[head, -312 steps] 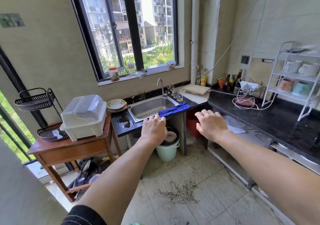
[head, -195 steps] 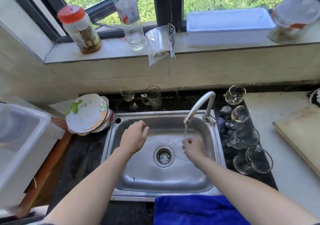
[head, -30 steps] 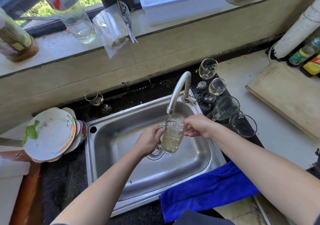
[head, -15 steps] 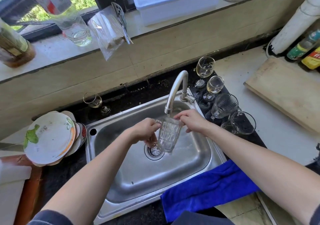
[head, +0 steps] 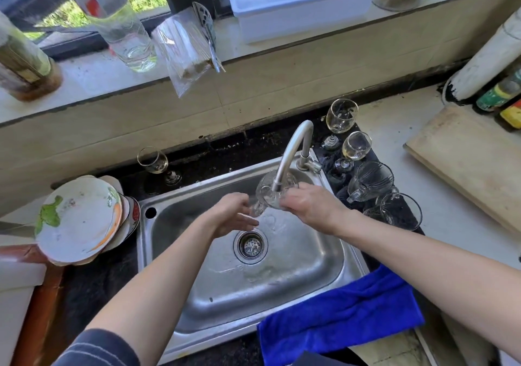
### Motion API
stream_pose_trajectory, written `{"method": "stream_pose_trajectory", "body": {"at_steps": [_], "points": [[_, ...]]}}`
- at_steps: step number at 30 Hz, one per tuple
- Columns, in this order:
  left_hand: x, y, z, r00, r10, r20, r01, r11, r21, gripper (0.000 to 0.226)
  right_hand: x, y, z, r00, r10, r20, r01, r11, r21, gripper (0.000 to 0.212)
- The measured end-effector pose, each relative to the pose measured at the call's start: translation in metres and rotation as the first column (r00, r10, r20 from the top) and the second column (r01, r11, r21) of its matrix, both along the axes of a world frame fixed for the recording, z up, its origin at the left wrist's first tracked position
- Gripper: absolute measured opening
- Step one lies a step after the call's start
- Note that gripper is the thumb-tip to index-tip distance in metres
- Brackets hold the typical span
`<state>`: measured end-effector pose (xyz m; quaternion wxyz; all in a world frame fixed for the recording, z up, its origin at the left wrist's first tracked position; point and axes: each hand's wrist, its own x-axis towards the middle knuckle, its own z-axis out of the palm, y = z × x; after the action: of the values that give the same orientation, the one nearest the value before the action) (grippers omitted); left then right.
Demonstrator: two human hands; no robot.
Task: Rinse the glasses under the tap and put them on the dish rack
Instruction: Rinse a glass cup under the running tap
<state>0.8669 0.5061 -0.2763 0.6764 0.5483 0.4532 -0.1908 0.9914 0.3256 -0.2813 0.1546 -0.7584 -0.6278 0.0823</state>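
**Glass held under the tap over the sink**

Nearest the camera, a bright blue cloth (head: 338,317) lies draped over the front right rim of a stainless steel sink (head: 310,281). Both bare forearms reach over the basin, above the round drain strainer (head: 251,246).

The right hand (head: 307,205) has its fingers curled round a clear drinking glass (head: 269,193), holding it tilted with its open mouth up against the spout of the curved metal tap (head: 293,151). The left hand (head: 234,215) sits at the glass's lower end, fingers loosely curved and touching it. Blur hides whether they actually grip it.

To the left of the sink a stack of white painted plates (head: 79,219) rests on the dark counter. To the right, four more empty glasses stand in a row running back from the sink: a wide tumbler (head: 400,210), a glass jug-shaped cup (head: 369,179) and two small stemmed glasses (head: 356,145). Another stemmed glass (head: 153,160) stands behind the sink on the left.

A pale wooden cutting board (head: 473,162) lies further right. On the windowsill beyond stand a clear plastic bottle (head: 124,35), a transparent bag (head: 186,52) and a white rectangular tray (head: 301,2).
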Motion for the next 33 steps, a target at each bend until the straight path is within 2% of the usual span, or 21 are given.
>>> {"method": "stream_pose_trajectory", "body": {"at_steps": [3, 6, 8, 12, 15, 16, 19, 21, 24, 26, 29, 33], "points": [[0.012, -0.014, -0.002, 0.989, -0.139, -0.055, 0.146, 0.977, 0.153, 0.027, -0.006, 0.009, -0.001, 0.996, 0.053, 0.064, -0.051, 0.998, -0.039, 0.013], [0.014, -0.016, -0.01, 0.998, -0.065, -0.016, 0.067, 0.982, 0.174, 0.033, -0.009, 0.008, 0.002, 1.0, -0.025, 0.012, 0.026, 0.989, -0.147, 0.026], [0.016, -0.015, -0.012, 1.0, -0.02, 0.023, 0.017, 0.987, 0.159, 0.029, -0.014, 0.006, 0.003, 0.994, -0.089, -0.06, 0.076, 0.979, -0.19, 0.037], [0.021, -0.014, -0.014, 0.999, 0.023, 0.043, -0.03, 0.984, 0.178, 0.02, -0.027, 0.022, 0.001, 0.972, -0.221, -0.081, 0.192, 0.945, -0.265, 0.048], [0.012, -0.003, -0.019, 0.999, 0.031, 0.01, -0.032, 0.984, 0.174, 0.02, -0.026, 0.009, 0.002, 0.961, -0.147, -0.234, 0.085, 0.963, -0.255, 0.053], [0.009, -0.001, -0.02, 1.0, 0.028, -0.003, -0.027, 0.985, 0.171, 0.02, -0.021, 0.003, 0.002, 0.963, -0.121, -0.24, 0.053, 0.961, -0.27, 0.053], [0.009, -0.007, -0.022, 0.999, 0.042, 0.008, -0.042, 0.987, 0.152, 0.023, -0.018, 0.009, -0.003, 0.982, -0.152, -0.109, 0.11, 0.941, -0.321, 0.054], [0.013, -0.007, -0.023, 0.999, 0.051, 0.006, -0.052, 0.988, 0.147, 0.023, -0.027, 0.02, -0.005, 0.978, -0.179, -0.109, 0.136, 0.938, -0.318, 0.055], [0.009, 0.009, -0.024, 0.999, 0.026, -0.038, -0.021, 0.994, 0.104, 0.021, -0.021, 0.003, -0.008, 0.984, -0.041, -0.172, -0.011, 0.957, -0.29, 0.057], [0.006, 0.012, -0.024, 0.997, -0.026, -0.073, 0.033, 0.995, 0.091, 0.024, -0.008, -0.003, -0.008, 0.993, 0.006, -0.114, -0.046, 0.938, -0.343, 0.059], [0.009, 0.009, -0.024, 0.993, -0.042, -0.11, 0.051, 0.995, 0.083, 0.029, -0.014, 0.015, -0.006, 0.997, -0.066, -0.026, 0.054, 0.938, -0.341, 0.061], [0.004, 0.029, -0.024, 0.989, -0.032, -0.146, 0.047, 0.994, 0.1, 0.023, -0.007, -0.004, -0.008, 0.99, 0.135, -0.037, -0.14, 0.936, -0.322, 0.057]]}}
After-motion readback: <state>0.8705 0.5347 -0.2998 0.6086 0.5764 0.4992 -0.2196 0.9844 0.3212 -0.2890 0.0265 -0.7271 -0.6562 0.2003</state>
